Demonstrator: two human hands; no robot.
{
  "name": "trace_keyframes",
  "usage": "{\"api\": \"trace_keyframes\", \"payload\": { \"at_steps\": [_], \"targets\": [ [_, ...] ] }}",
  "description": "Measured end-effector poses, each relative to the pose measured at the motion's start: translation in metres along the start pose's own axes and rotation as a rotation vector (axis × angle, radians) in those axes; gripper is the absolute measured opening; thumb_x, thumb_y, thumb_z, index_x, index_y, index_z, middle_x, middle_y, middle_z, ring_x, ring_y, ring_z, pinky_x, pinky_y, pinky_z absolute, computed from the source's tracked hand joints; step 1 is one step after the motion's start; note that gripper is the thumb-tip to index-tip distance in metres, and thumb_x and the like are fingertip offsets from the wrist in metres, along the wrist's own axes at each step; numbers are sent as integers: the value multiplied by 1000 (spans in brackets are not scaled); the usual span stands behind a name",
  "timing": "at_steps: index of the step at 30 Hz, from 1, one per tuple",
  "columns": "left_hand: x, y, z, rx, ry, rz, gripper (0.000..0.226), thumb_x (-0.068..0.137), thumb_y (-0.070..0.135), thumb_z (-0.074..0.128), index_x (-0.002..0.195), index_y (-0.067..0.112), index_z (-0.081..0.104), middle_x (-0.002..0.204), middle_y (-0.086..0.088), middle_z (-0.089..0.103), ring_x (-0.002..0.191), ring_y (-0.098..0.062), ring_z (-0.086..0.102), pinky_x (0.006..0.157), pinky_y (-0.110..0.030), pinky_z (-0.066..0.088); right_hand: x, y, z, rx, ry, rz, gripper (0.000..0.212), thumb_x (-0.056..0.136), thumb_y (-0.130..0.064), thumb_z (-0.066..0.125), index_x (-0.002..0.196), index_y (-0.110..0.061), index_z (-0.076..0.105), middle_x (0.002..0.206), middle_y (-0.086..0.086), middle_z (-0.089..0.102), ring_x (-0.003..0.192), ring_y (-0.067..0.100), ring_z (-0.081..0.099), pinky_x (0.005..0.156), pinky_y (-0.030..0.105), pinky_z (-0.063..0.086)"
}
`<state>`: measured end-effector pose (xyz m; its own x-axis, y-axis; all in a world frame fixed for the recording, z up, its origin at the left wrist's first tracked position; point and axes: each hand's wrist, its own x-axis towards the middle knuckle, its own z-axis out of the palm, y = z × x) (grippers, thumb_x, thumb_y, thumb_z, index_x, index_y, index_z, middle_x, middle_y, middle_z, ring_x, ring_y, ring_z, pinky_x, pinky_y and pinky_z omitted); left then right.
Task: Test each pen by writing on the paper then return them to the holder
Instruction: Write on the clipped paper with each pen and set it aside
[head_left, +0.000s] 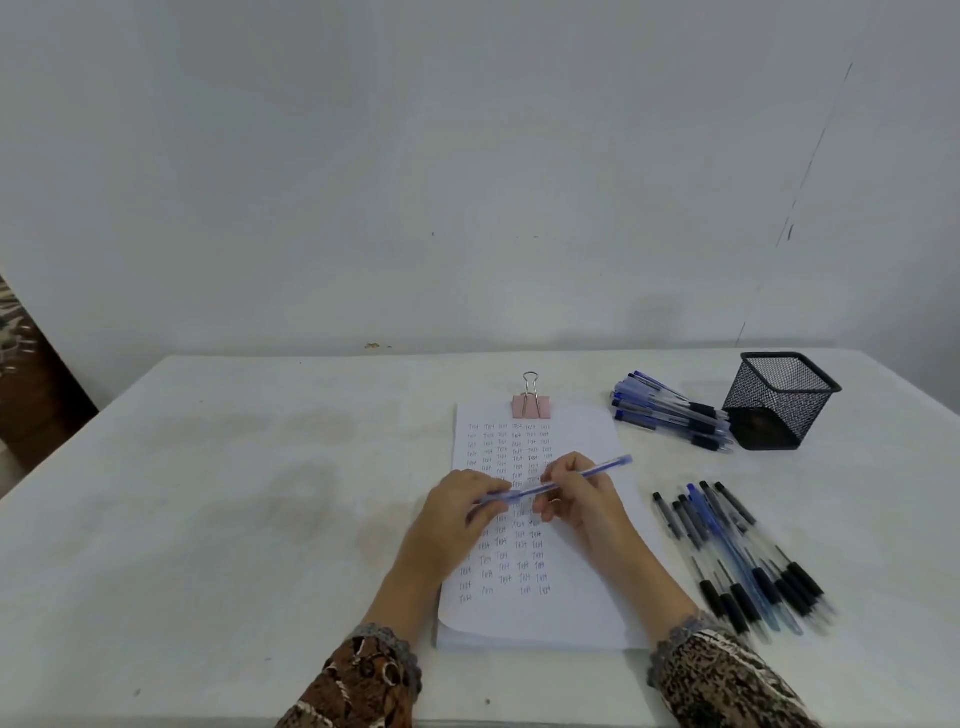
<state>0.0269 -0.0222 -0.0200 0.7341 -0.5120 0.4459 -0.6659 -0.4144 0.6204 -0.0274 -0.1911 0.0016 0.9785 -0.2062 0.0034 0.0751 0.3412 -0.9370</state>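
pen (571, 478): you hold it over the paper (587, 431), left grip (457, 512) pinching one end, right grip (582, 506) curled round the barrel. paper: mostly filled with test marks. holder (779, 400), right of the paper: looks empty. far heap (670, 410) and near heap (743, 551), right of the paper: none returned yet.

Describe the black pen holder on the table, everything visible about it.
The black mesh holder is a square-sided cup of wire mesh with a solid rim, wider at the top. It stands upright on the white table, far right. No pens show inside it. A pile of blue pens lies just left of it, tips near its base; contact unclear.
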Motion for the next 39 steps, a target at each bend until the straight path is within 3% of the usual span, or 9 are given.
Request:
{"api": "trace_keyframes", "payload": {
  "at_steps": [2, 5, 10, 17, 21, 24, 34, 39],
  "targets": [
    [0, 0, 0, 29, -9, 21, 28, 86, 28, 57, 108, 15, 67, 99, 3, 67, 91, -3, 53, 82, -10, 37, 2, 0, -2, 7, -22, 37, 13, 85, -9, 51, 74, -4, 48, 63, 12, 53, 53, 20, 61, 50, 24, 51],
    [0, 1, 0, 47, -21, 20, 31, 85, 33, 52, 108, 17, 67, 99, 6, 67, 91, -3, 55, 81, -6, 36, 1, 3, -7, -99, 10, -24, 10, 90, 5, 52, 89, -4, 49, 64, 8, 57, 55, 20, 60, 53, 23, 51],
    [-1, -2, 1, 32, -8, 37, 27, 85, 22, 55, 105, 9, 67, 101, 1, 69, 94, -3, 55, 85, -1, 35, -2, 5, -9, -252, -12, -111, 20, 81, 11, 62, 74, -3, 50, 57, 7, 63, 54, 18, 58, 56, 24, 49],
    [0, -2, 2, 32, -20, 49, 21, 85, 15, 52, 97, 9, 67, 82, -2, 67, 82, -5, 50, 75, -3, 35, -4, 8, -8, -257, -34, -139, 10, 79, 14, 63, 79, 14, 53, 59, 5, 67, 57, 13, 64, 58, 21, 51],
    [1, -3, 3, 2, -23, 45, 22, 85, 19, 50, 95, 10, 67, 77, -3, 66, 77, -6, 51, 71, -9, 38, -4, 7, -7, -231, -68, -124, 12, 79, 15, 61, 78, 6, 53, 59, 3, 66, 57, 12, 64, 59, 20, 51],
    [1, -5, 3, 0, -28, 58, 29, 85, 27, 44, 94, 11, 67, 74, -3, 65, 75, -7, 51, 70, -9, 38, -3, 9, -7, -227, -69, -107, 18, 79, 15, 61, 75, 1, 52, 59, 3, 66, 58, 13, 63, 60, 22, 51],
    [2, -2, 3, 10, -25, 96, 18, 86, 23, 45, 91, 17, 61, 70, -2, 62, 71, -6, 49, 69, -4, 35, -3, 9, -5, -249, -69, -81, 24, 78, 16, 62, 68, -4, 52, 62, 5, 64, 58, 15, 61, 64, 26, 51],
    [3, -2, 4, 55, 61, 107, 22, 90, 18, 42, 96, 13, 62, 85, 3, 65, 82, 0, 48, 79, -2, 34, -1, 2, -4, -292, -110, -34, 21, 76, 13, 66, 84, -5, 60, 80, 16, 63, 70, 17, 66, 70, 25, 56]
  ]
}}
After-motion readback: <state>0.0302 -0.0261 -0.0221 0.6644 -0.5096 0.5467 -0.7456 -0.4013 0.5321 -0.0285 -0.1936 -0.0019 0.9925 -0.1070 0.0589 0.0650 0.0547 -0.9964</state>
